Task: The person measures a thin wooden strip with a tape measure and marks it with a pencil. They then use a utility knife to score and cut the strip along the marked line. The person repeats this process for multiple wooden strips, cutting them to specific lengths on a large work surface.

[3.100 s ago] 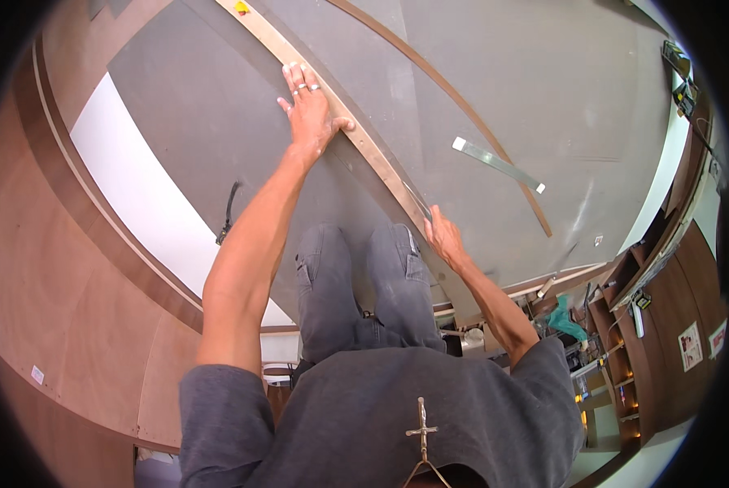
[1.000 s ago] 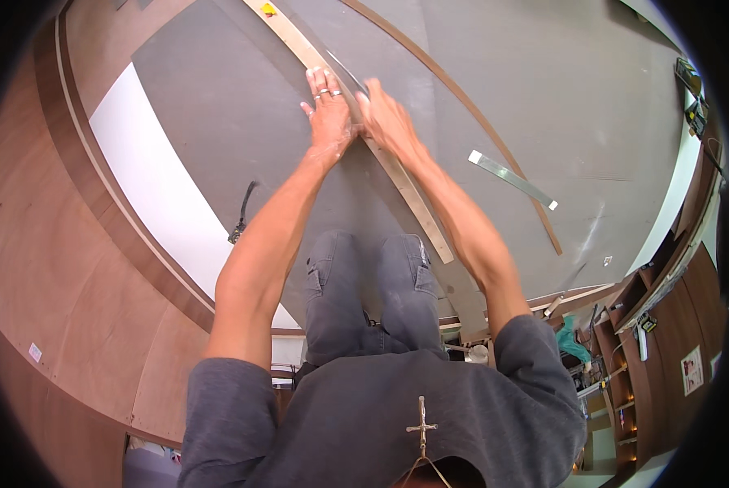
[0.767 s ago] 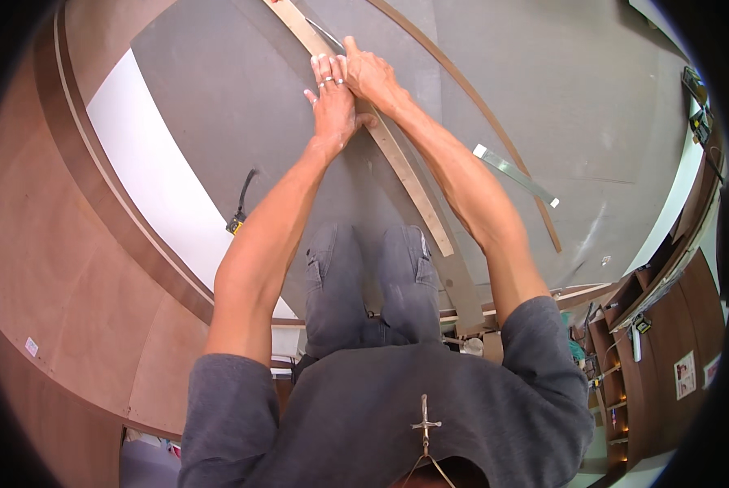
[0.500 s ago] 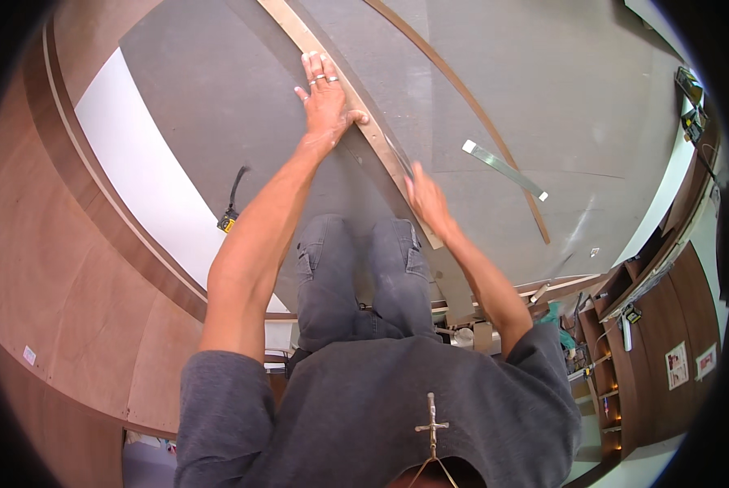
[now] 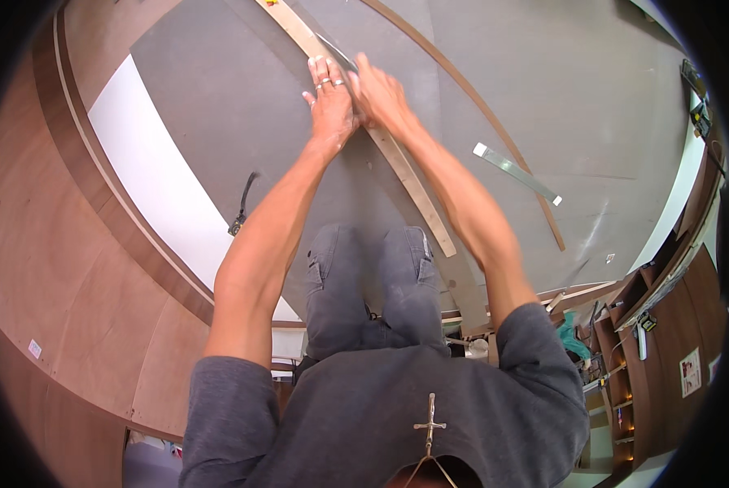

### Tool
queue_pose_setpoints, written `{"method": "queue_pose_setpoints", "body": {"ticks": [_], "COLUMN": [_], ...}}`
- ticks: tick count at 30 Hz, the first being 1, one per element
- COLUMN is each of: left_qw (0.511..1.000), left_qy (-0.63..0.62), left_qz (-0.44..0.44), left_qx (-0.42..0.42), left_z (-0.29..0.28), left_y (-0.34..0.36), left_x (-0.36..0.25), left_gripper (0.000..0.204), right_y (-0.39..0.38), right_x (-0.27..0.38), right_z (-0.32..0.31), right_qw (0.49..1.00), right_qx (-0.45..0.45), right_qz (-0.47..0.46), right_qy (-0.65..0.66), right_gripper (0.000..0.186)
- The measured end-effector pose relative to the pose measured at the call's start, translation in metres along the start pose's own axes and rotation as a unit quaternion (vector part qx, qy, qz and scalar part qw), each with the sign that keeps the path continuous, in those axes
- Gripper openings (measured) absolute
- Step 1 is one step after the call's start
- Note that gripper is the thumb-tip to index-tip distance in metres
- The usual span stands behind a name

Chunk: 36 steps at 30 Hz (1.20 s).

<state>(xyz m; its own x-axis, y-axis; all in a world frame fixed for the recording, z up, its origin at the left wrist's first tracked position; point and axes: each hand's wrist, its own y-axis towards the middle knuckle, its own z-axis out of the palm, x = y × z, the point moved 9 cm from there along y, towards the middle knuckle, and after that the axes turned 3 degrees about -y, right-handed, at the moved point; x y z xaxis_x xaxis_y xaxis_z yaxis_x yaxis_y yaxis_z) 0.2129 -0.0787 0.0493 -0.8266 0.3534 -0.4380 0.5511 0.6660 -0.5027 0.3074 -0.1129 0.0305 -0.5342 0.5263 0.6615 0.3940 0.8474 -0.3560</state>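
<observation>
My left hand lies with fingers stretched over a pale wooden strip that runs diagonally across a large grey board. Close beside it on the right, my blurred right hand is closed on a thin metal tool lying along the strip's right side; what kind of tool it is, I cannot make out. A small yellow object sits at the strip's far end. Further right lie a long brown strip and a short silvery strip with white ends.
A black and yellow tool rests left of my left forearm. A curved wooden panel and a white band border the left. At the right are dark tools, wooden shelving and a teal cloth.
Half a second ago my right hand was lower on the strip, near my knees; it has moved up along it to beside my left hand, which stays on the wood.
</observation>
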Motion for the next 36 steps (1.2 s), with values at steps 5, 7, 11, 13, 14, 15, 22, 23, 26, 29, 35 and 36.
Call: {"method": "queue_pose_setpoints", "body": {"ticks": [5, 7, 11, 13, 14, 15, 22, 23, 26, 29, 35, 36], "left_qw": [1.000, 1.000, 0.999, 1.000, 1.000, 1.000, 1.000, 1.000, 1.000, 1.000, 0.991, 0.991], "left_qy": [0.006, -0.004, -0.004, -0.008, -0.010, -0.012, -0.004, 0.000, -0.006, 0.002, -0.124, -0.128], "left_qz": [0.001, -0.013, -0.025, -0.016, -0.011, -0.014, -0.022, -0.026, -0.024, -0.022, -0.010, -0.010], "left_qx": [-0.018, -0.010, 0.020, 0.006, -0.001, 0.012, 0.012, 0.013, 0.010, 0.013, -0.045, -0.033], "left_z": [0.001, -0.005, -0.009, -0.009, -0.007, -0.005, -0.007, -0.005, -0.008, -0.008, 0.006, 0.012], "left_y": [0.001, -0.006, -0.005, -0.004, -0.005, -0.004, -0.005, -0.003, -0.005, -0.005, 0.000, 0.001], "left_x": [0.005, 0.006, -0.002, 0.000, 0.002, 0.003, 0.001, 0.001, 0.001, 0.001, 0.018, 0.019], "left_gripper": [0.147, 0.147, 0.146, 0.146, 0.146, 0.147, 0.152, 0.152, 0.155, 0.145, 0.114, 0.108], "right_y": [-0.008, -0.077, -0.287, -0.362, -0.384, -0.388, -0.276, -0.259, -0.192, -0.105, 0.035, 0.053], "right_x": [-0.003, -0.030, -0.129, -0.167, -0.178, -0.184, -0.172, -0.159, -0.093, -0.024, 0.049, 0.052], "right_z": [0.004, 0.011, 0.018, 0.010, 0.004, -0.012, -0.122, -0.134, -0.148, -0.099, -0.016, -0.008], "right_qw": [0.999, 0.997, 0.988, 0.975, 0.972, 0.974, 0.938, 0.920, 0.915, 0.964, 0.971, 0.973], "right_qx": [0.031, 0.076, 0.092, 0.132, 0.142, 0.097, -0.208, -0.253, -0.349, -0.261, -0.235, -0.227], "right_qz": [-0.015, 0.006, 0.111, 0.164, 0.172, 0.191, 0.251, 0.241, 0.133, 0.034, -0.008, -0.004], "right_qy": [0.005, 0.005, -0.056, -0.069, -0.070, -0.068, -0.119, -0.176, -0.151, 0.028, 0.051, 0.037], "right_gripper": [0.025, 0.027, 0.039, 0.036, 0.034, 0.033, 0.035, 0.036, 0.039, 0.039, 0.054, 0.059]}}
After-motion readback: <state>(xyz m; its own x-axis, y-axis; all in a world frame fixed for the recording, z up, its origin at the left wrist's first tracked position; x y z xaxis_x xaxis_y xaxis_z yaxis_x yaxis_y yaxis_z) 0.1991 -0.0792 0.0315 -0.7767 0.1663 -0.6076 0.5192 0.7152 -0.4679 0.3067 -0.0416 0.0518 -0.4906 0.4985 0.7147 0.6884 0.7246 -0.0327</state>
